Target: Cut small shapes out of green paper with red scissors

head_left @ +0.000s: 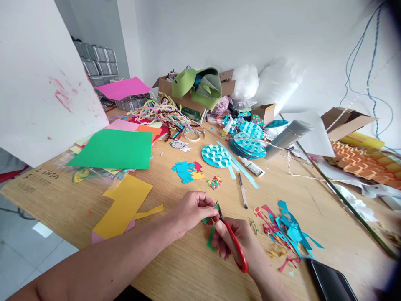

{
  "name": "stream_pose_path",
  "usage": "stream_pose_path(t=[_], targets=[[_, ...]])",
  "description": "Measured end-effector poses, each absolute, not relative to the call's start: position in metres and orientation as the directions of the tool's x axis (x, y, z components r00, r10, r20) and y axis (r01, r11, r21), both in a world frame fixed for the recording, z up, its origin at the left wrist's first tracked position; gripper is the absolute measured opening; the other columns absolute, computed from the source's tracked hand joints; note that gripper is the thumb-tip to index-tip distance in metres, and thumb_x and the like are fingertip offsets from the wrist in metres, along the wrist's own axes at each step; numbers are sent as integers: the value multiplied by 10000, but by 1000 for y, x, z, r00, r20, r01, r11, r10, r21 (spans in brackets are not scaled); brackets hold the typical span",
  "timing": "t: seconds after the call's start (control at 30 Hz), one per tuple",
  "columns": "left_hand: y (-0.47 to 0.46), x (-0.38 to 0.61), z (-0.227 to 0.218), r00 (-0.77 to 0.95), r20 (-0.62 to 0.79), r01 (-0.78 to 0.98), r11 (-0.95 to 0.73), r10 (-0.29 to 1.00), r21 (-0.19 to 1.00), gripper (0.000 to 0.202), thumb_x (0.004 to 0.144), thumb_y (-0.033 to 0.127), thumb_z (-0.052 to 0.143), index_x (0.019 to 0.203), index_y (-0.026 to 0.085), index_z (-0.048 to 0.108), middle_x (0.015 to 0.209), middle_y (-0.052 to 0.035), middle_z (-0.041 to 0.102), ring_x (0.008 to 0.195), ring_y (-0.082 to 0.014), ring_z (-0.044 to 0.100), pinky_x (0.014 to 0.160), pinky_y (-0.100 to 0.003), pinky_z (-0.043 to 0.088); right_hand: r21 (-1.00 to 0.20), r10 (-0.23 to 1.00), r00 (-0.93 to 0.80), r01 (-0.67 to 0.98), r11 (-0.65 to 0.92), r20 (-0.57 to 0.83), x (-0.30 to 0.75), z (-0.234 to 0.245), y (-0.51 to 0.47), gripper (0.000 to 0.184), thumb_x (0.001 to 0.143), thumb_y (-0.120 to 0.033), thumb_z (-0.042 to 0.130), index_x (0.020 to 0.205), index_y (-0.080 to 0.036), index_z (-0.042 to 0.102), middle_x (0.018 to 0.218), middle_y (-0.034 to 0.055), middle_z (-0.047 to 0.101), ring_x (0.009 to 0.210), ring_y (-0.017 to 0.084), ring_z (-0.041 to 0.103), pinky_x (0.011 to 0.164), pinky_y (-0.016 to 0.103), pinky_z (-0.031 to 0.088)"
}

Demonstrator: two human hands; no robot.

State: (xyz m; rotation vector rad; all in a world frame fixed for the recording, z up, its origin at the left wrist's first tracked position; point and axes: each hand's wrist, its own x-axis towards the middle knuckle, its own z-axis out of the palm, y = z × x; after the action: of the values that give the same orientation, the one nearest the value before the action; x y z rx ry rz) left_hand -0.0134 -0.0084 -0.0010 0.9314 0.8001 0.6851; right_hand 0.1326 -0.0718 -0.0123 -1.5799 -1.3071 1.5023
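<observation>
My left hand (200, 209) pinches a small piece of green paper (206, 220), mostly hidden by the fingers. In my right hand (234, 236) are red-handled scissors (234, 242), their dark blades pointing up beside the left fingertips. A green strip (211, 239) hangs by the right fingers; whether it joins the held piece I cannot tell. Just beyond the hands lie a small heap of tiny coloured paper bits (214, 182) and fish cutouts in blue (184, 171), red (197, 166) and yellow (198, 176).
Paper scraps (290, 230) and a phone (332, 280) lie on the right, with a pen (242, 190) and glue bottle (253, 167) ahead. Yellow paper (125, 207) and a green sheet (115, 149) are left. Patterned discs (216, 156), pipe cleaners (163, 110) and boxes (266, 113) stand farther back.
</observation>
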Motion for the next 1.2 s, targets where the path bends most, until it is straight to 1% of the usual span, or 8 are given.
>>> stream_pose_path(t=[0.1, 0.23, 0.4, 0.53, 0.63, 0.73, 0.97, 1.2], targets=[[-8, -14, -2, 535, -287, -165, 432, 795, 887, 187, 609, 253, 682, 666, 141, 543, 597, -20, 628, 526, -101, 528, 555, -250, 400, -905, 916, -119, 246, -347, -383, 133, -12, -72, 589, 694, -692, 613, 589, -113, 598, 466, 23, 581, 355, 84, 508, 339, 159, 380], [-8, -15, -5, 530, -293, -164, 435, 796, 885, 207, 615, 281, 689, 689, 145, 552, 573, -7, 612, 526, -106, 530, 543, -249, 394, -905, 915, -137, 259, -338, -381, 134, -11, -73, 565, 724, -669, 606, 605, -117, 614, 454, 5, 561, 347, 82, 500, 345, 164, 385], [-7, -15, -7, 512, -310, -136, 432, 801, 892, 219, 607, 299, 694, 706, 144, 575, 559, 7, 590, 526, -107, 528, 534, -247, 394, -898, 912, -140, 285, -335, -384, 136, -13, -73, 568, 728, -672, 599, 607, -117, 615, 475, 26, 599, 359, 93, 522, 355, 175, 392], [-7, -15, -6, 511, -317, -115, 429, 799, 896, 210, 592, 285, 690, 694, 145, 570, 553, 12, 583, 522, -103, 518, 528, -247, 392, -898, 915, -143, 297, -323, -376, 138, -14, -73, 560, 742, -660, 595, 607, -117, 611, 461, 30, 602, 355, 92, 517, 361, 176, 380], [-6, -15, -5, 515, -322, -96, 427, 794, 899, 192, 595, 277, 677, 680, 144, 568, 547, 5, 590, 509, -96, 508, 529, -246, 385, -898, 915, -143, 296, -325, -378, 137, -12, -73, 550, 744, -650, 601, 591, -122, 601, 439, 18, 580, 347, 90, 507, 355, 174, 372], [-6, -15, -6, 516, -327, -92, 430, 792, 898, 188, 595, 275, 679, 674, 143, 570, 541, 5, 589, 505, -95, 506, 528, -245, 381, -897, 912, -137, 286, -337, -386, 135, -9, -73, 553, 728, -659, 609, 566, -130, 587, 422, 1, 549, 335, 89, 495, 344, 176, 372], [-4, -18, -10, 514, -307, -102, 413, 801, 905, 177, 622, 270, 681, 697, 142, 585, 560, 16, 573, 533, -93, 516, 525, -231, 380, -889, 908, -129, 296, -349, -400, 133, -8, -73, 567, 704, -688, 604, 552, -142, 578, 394, -9, 518, 324, 87, 477, 332, 171, 363], [-4, -18, -8, 521, -307, -76, 401, 796, 913, 149, 622, 254, 665, 672, 141, 581, 534, 22, 555, 508, -83, 484, 518, -231, 363, -899, 912, -138, 276, -339, -386, 133, -7, -73, 557, 701, -669, 628, 555, -135, 568, 422, -4, 535, 342, 82, 490, 351, 165, 381]])
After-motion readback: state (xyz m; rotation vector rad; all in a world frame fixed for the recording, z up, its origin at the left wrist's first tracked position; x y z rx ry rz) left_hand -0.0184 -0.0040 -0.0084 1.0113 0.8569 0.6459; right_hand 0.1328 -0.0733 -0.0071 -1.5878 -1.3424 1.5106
